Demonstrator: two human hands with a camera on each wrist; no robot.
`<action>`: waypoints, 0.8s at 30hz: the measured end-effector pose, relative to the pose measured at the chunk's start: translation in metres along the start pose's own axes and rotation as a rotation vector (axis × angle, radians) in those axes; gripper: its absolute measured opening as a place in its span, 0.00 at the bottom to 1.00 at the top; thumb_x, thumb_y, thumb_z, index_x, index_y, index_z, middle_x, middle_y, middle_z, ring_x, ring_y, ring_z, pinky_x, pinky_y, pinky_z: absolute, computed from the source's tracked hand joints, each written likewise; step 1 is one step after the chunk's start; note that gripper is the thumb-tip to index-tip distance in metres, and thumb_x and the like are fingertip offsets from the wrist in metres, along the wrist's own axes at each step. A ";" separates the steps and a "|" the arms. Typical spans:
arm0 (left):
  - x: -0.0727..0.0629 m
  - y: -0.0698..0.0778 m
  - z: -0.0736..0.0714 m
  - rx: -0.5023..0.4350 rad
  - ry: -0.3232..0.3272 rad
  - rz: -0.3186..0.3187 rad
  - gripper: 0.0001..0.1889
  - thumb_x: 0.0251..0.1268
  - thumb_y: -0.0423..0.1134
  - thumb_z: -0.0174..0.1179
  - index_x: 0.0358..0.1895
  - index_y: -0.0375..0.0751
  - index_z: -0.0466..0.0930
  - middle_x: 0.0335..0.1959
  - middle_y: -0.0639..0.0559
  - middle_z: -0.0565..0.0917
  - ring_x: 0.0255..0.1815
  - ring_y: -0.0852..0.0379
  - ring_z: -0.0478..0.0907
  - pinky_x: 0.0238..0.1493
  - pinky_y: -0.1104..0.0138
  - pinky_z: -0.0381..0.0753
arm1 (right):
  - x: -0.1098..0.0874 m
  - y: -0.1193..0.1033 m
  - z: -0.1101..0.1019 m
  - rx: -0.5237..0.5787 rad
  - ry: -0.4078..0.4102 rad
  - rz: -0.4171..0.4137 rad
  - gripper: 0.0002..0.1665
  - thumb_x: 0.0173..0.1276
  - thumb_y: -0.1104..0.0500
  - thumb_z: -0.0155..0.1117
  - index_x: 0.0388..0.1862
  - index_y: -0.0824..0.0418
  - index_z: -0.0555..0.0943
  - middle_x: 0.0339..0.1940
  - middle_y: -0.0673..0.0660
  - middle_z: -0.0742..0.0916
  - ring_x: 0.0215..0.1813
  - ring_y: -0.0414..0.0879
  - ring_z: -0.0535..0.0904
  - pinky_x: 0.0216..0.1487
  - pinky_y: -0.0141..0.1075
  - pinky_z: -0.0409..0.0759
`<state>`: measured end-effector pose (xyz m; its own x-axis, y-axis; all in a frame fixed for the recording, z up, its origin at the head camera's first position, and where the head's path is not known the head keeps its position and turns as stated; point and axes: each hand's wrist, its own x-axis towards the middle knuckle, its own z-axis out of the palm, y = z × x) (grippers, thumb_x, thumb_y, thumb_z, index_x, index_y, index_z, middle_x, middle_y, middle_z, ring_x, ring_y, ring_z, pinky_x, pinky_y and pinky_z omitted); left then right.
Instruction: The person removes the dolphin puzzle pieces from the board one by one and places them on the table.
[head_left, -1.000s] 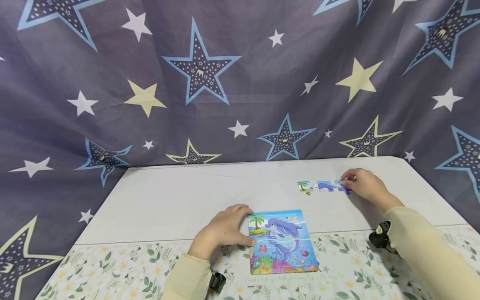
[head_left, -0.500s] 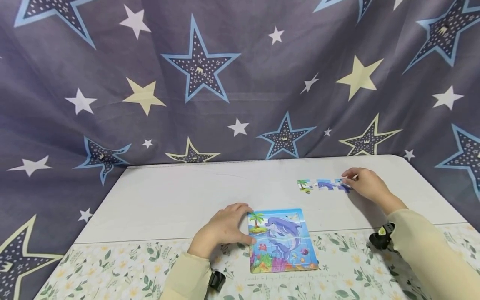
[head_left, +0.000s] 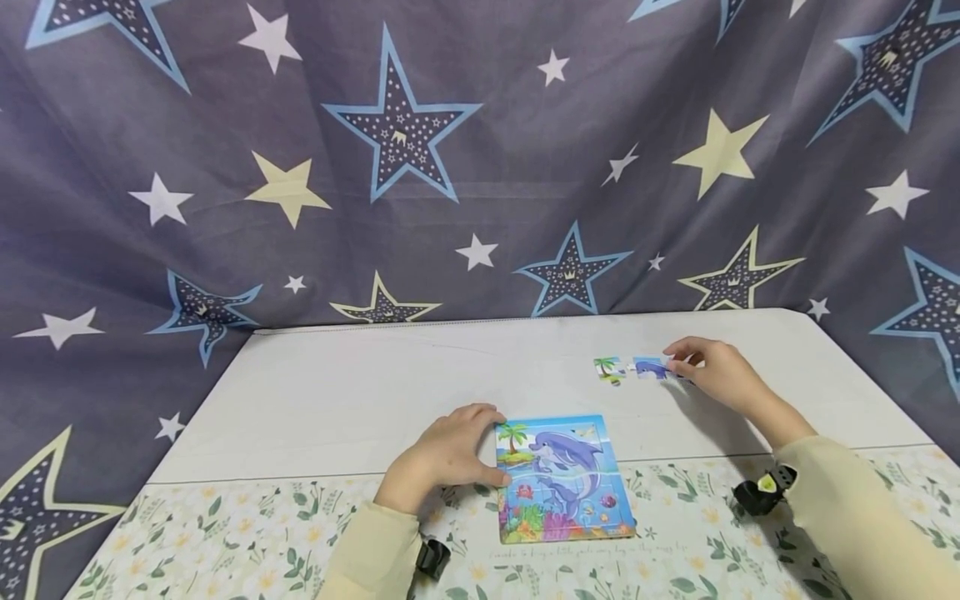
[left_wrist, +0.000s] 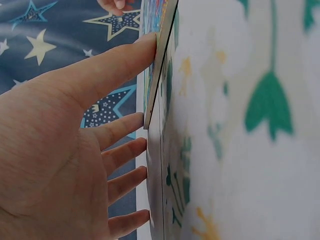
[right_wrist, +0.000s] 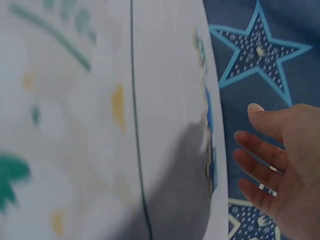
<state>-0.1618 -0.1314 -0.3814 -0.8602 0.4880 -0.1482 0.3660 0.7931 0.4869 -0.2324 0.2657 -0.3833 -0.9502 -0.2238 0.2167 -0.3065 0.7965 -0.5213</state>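
A square dolphin jigsaw puzzle lies in its frame near the table's middle. My left hand is at its left side, the thumb resting on the edge and the index fingertip at the far corner. In the left wrist view, the left fingers are spread and fairly straight. At the back right, loose puzzle pieces lie in a row: a palm-tree piece, a dolphin piece and one mostly hidden by my right hand. That hand hovers over the row's right end; the right wrist view shows nothing between its loosely bent fingers.
The table has a plain white back part and a flowered front part. A dark curtain with stars hangs behind it. Both wrists wear small black devices.
My right hand has shifted left, from the right-hand piece toward the dolphin piece, now covering more of the right-hand one. The left hand and the framed puzzle stay put.
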 end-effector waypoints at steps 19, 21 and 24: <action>-0.004 -0.002 0.002 -0.027 -0.079 0.036 0.51 0.52 0.56 0.73 0.77 0.42 0.58 0.78 0.44 0.56 0.79 0.41 0.49 0.76 0.44 0.47 | -0.014 -0.077 0.028 0.119 -0.076 -0.165 0.09 0.69 0.64 0.66 0.47 0.63 0.85 0.36 0.48 0.87 0.39 0.44 0.80 0.44 0.47 0.78; -0.004 -0.002 0.002 -0.031 -0.091 0.053 0.52 0.50 0.56 0.74 0.77 0.43 0.58 0.78 0.44 0.55 0.79 0.41 0.48 0.76 0.43 0.46 | -0.016 -0.083 0.031 0.126 -0.091 -0.176 0.10 0.69 0.63 0.67 0.48 0.62 0.85 0.35 0.46 0.86 0.39 0.43 0.80 0.43 0.47 0.78; -0.005 -0.002 0.002 -0.041 -0.098 0.070 0.53 0.47 0.56 0.76 0.77 0.43 0.59 0.78 0.43 0.55 0.79 0.41 0.48 0.75 0.42 0.46 | -0.019 -0.093 0.037 0.144 -0.120 -0.187 0.10 0.69 0.63 0.67 0.48 0.61 0.84 0.34 0.44 0.85 0.39 0.42 0.79 0.44 0.46 0.78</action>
<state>-0.1575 -0.1342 -0.3834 -0.7937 0.5764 -0.1947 0.4073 0.7411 0.5337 -0.1877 0.1755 -0.3696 -0.8736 -0.4315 0.2251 -0.4739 0.6489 -0.5952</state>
